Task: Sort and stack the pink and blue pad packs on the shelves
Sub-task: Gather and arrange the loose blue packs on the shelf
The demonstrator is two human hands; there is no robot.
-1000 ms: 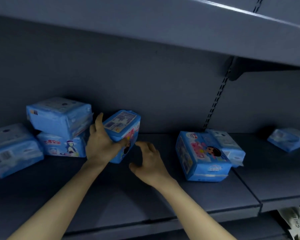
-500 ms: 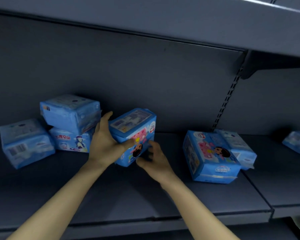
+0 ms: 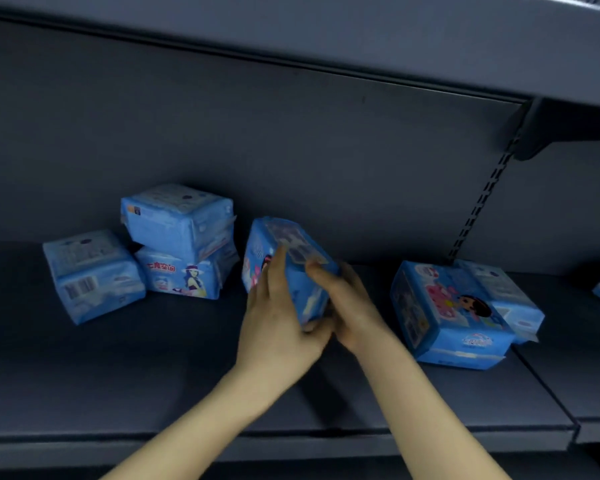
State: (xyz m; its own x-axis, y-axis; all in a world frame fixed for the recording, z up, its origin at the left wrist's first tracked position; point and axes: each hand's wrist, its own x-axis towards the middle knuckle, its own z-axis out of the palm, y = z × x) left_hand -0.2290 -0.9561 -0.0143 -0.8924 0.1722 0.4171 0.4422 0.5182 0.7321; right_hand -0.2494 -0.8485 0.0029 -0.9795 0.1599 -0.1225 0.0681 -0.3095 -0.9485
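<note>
Shelf (image 3: 153,375): dark grey, dimly lit.
L hand (image 3: 278,337): clasped on held pack (image 3: 291,268), front side.
R hand (image 3: 350,306): curled over same pack, rt side; pack tilted, mid-shelf.
Stack (image 3: 181,244): two blue packs, just left.
Rt packs (image 3: 454,313): two, set apart.

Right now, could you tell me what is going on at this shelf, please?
A person grips one blue pad pack with both hands, the left hand on its near side and the right hand at its right end, holding it tilted over the shelf. To its left stands a two-pack stack with a single pack beside it. To its right lies a cartoon-printed pack with another pack behind it.
</note>
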